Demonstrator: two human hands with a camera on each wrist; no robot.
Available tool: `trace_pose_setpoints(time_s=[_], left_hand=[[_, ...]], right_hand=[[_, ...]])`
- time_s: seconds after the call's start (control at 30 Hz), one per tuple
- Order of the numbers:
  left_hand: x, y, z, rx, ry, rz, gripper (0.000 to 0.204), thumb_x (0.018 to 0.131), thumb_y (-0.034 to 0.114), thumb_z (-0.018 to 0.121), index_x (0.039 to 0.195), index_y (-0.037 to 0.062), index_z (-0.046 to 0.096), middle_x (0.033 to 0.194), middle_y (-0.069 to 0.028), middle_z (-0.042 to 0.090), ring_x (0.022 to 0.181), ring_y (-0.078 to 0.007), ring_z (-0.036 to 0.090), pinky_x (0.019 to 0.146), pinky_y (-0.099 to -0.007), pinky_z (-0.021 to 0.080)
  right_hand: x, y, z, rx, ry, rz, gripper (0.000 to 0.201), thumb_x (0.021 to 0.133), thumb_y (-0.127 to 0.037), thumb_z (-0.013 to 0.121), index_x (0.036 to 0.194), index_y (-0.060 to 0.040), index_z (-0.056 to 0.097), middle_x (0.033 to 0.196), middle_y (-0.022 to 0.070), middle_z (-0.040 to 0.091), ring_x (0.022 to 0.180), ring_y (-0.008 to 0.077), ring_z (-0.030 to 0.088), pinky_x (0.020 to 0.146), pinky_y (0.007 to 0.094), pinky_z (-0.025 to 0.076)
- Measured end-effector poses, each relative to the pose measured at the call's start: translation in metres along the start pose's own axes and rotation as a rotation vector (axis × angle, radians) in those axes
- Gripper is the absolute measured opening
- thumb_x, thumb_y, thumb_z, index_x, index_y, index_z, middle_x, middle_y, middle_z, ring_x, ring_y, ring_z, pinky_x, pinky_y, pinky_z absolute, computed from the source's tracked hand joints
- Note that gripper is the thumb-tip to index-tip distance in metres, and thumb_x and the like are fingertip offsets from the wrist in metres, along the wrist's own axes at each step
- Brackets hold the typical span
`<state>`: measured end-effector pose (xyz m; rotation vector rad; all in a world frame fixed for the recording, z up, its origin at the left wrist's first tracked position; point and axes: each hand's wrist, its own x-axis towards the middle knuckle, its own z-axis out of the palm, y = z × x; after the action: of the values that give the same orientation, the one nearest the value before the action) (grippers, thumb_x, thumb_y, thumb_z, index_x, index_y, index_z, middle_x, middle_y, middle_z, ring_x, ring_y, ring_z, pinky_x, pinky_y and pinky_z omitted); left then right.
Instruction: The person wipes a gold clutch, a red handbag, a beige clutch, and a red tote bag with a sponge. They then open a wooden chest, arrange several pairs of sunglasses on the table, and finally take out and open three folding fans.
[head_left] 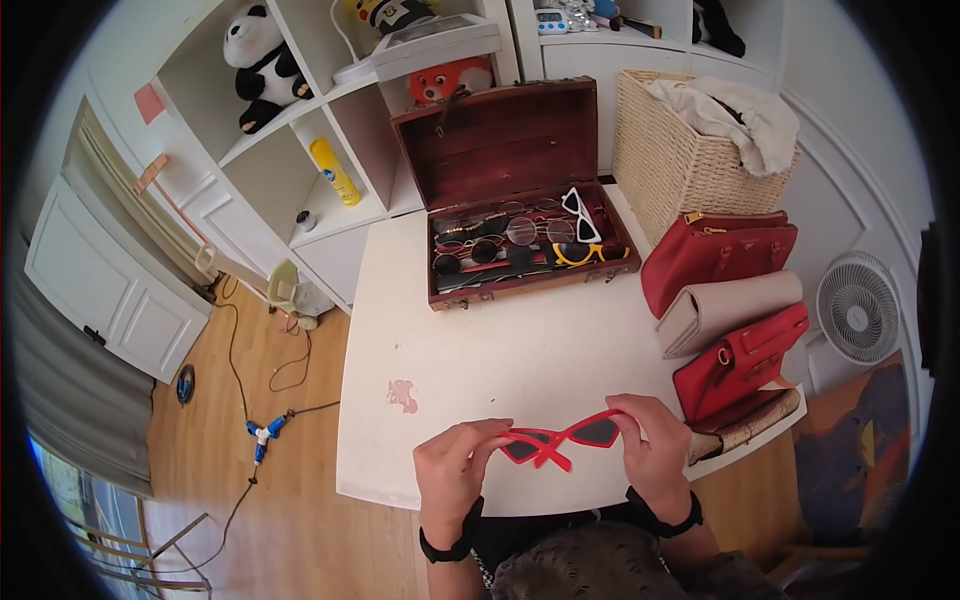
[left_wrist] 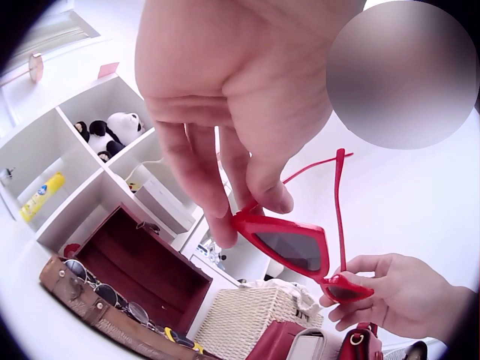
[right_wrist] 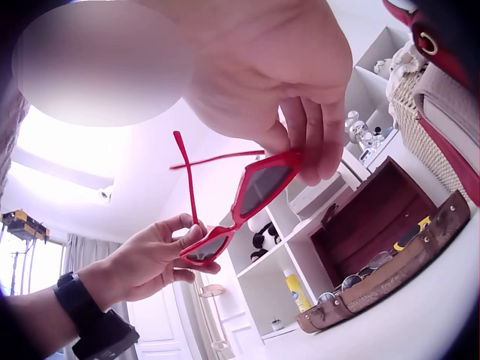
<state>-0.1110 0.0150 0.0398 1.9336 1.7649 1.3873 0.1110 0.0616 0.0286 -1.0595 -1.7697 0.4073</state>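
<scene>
Red-framed sunglasses [head_left: 560, 440] with dark lenses are held over the front of the white table, their temples crossed. The left hand [head_left: 455, 465] pinches one outer corner, and the right hand [head_left: 655, 450] pinches the other. In the left wrist view the left thumb and fingers grip the frame [left_wrist: 289, 244] at its hinge. The right wrist view has the right hand [right_wrist: 277, 82] holding the other end of the sunglasses [right_wrist: 262, 184]. Behind them an open dark red wooden chest [head_left: 500, 135] holds several pairs of glasses, among them yellow sunglasses [head_left: 590, 254] and a white pair [head_left: 580, 215].
On the right of the white table [head_left: 450, 350] lie red bags [head_left: 715, 260] and a beige one [head_left: 735, 310], beside a wicker basket [head_left: 660, 150] with cloth. White shelves with toys stand behind. A fan [head_left: 858, 307] is at the right, cables on the left floor.
</scene>
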Motion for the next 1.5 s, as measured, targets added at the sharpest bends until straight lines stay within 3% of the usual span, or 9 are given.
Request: trace_pose_setpoints(time_s=[0.07,0.57,0.77,0.93,1.07,1.13,1.27,1.33,1.5], left_hand=[[-0.001,0.003,-0.001,-0.081,-0.006,-0.1,0.011,0.078,-0.005,0.074,0.086,-0.0027,0.066,0.086,-0.0123,0.074,0.079,-0.0216,0.074,0.068,-0.0265,0.059],[-0.005,0.01,0.0,-0.292,0.136,-0.059,0.012,0.08,-0.012,0.07,0.085,-0.0032,0.063,0.088,-0.0156,0.073,0.089,-0.0276,0.073,0.077,-0.033,0.06],[-0.007,0.004,-0.002,-0.33,0.203,-0.083,0.006,0.084,-0.01,0.067,0.085,-0.0053,0.064,0.09,-0.0156,0.073,0.09,-0.0285,0.073,0.077,-0.0342,0.062],[-0.01,0.002,-0.01,-0.262,0.196,-0.132,0.007,0.082,-0.009,0.07,0.083,-0.0058,0.065,0.089,-0.0161,0.073,0.084,-0.0269,0.074,0.073,-0.0326,0.062],[-0.014,-0.002,-0.01,-0.301,0.202,-0.172,0.009,0.079,-0.008,0.073,0.083,-0.0054,0.066,0.086,-0.0154,0.073,0.08,-0.0247,0.074,0.07,-0.0314,0.061],[-0.015,-0.001,-0.01,-0.299,0.205,-0.186,0.009,0.079,-0.008,0.074,0.083,-0.005,0.066,0.085,-0.0153,0.073,0.08,-0.0244,0.074,0.07,-0.0312,0.06],[-0.014,-0.003,-0.002,-0.278,0.199,-0.155,0.011,0.078,-0.007,0.076,0.083,-0.0043,0.066,0.085,-0.0159,0.073,0.081,-0.0238,0.074,0.071,-0.031,0.06],[-0.012,0.0,0.0,-0.256,0.188,-0.172,0.01,0.077,-0.006,0.075,0.084,-0.0043,0.068,0.088,-0.016,0.074,0.082,-0.0235,0.074,0.072,-0.0304,0.06],[-0.01,0.003,0.003,-0.213,0.077,-0.177,0.013,0.079,-0.003,0.075,0.092,-0.0017,0.074,0.094,-0.0129,0.075,0.082,-0.0219,0.074,0.071,-0.0285,0.059]], right_hand=[[-0.001,-0.002,-0.002,0.058,0.013,0.033,0.018,0.082,0.005,0.07,0.099,-0.0003,0.067,0.093,0.0139,0.071,0.078,0.0269,0.07,0.068,0.0326,0.056],[-0.011,0.004,0.004,0.523,0.077,0.044,0.01,0.098,-0.001,0.055,0.104,0.0069,0.056,0.115,0.0235,0.066,0.092,0.027,0.073,0.079,0.03,0.059],[-0.004,0.005,-0.001,0.432,-0.027,0.038,0.016,0.093,0.006,0.058,0.109,0.0066,0.06,0.115,0.0209,0.065,0.09,0.0217,0.071,0.077,0.0268,0.059],[-0.003,0.01,-0.001,0.757,-0.228,0.3,0.028,0.089,0.011,0.058,0.116,0.0064,0.061,0.122,0.0187,0.062,0.099,0.0219,0.068,0.084,0.0297,0.057],[0.0,0.006,-0.007,0.896,-0.361,0.294,0.026,0.092,0.006,0.056,0.117,0.0068,0.06,0.124,0.0182,0.06,0.102,0.0228,0.067,0.086,0.0319,0.057],[0.003,-0.001,-0.009,1.102,-0.385,0.445,0.024,0.097,-0.004,0.051,0.117,0.0078,0.059,0.117,0.0175,0.062,0.095,0.0222,0.067,0.079,0.0319,0.057],[0.001,0.002,-0.006,1.066,-0.357,0.464,0.026,0.101,-0.012,0.047,0.113,0.0084,0.059,0.106,0.0164,0.064,0.082,0.0206,0.068,0.071,0.0318,0.058],[0.006,-0.003,-0.005,1.029,-0.341,0.636,0.026,0.103,-0.016,0.048,0.105,0.0083,0.059,0.09,0.0135,0.065,0.067,0.0178,0.065,0.064,0.0319,0.057],[0.006,0.001,0.004,1.061,-0.297,0.612,0.02,0.1,-0.014,0.055,0.093,0.0044,0.057,0.078,0.0103,0.065,0.059,0.0144,0.063,0.054,0.0283,0.054]])
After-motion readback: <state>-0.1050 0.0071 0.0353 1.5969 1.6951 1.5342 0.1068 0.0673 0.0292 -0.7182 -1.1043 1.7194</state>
